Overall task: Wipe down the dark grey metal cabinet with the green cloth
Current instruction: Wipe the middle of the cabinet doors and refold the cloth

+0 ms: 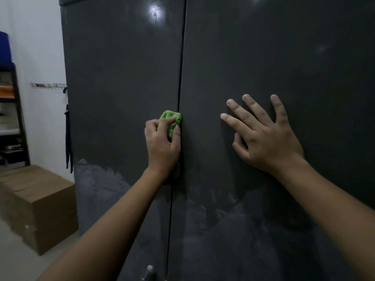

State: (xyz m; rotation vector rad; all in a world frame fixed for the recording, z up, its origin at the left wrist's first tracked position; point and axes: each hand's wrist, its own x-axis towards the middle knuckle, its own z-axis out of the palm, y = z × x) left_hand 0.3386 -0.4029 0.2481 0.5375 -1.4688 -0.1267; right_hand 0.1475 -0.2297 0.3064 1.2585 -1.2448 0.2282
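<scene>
The left grip (163, 147) reaches up from the lower left of the frame with the forearm straight and the wrist slightly bent. Its curled fingers and thumb pinch the cloth (171, 121), pressing the bunched green wad against the cabinet (121, 67) at centre frame. The cloth sits on the left door, just beside the seam (182, 67) between the two doors, and its upper part pokes out above the knuckles. The right grip (267, 140) comes in from the lower right and lies flat on the right door, holding nothing. Its fingers (252, 108) are straight and spread, pointing up and left, with the thumb low on its left side. The two grips are apart, with the seam between them. Below both, the doors show a paler, dusty band (97, 179). At lower left, cardboard boxes (40, 209) stand on the floor beside the cabinet.
</scene>
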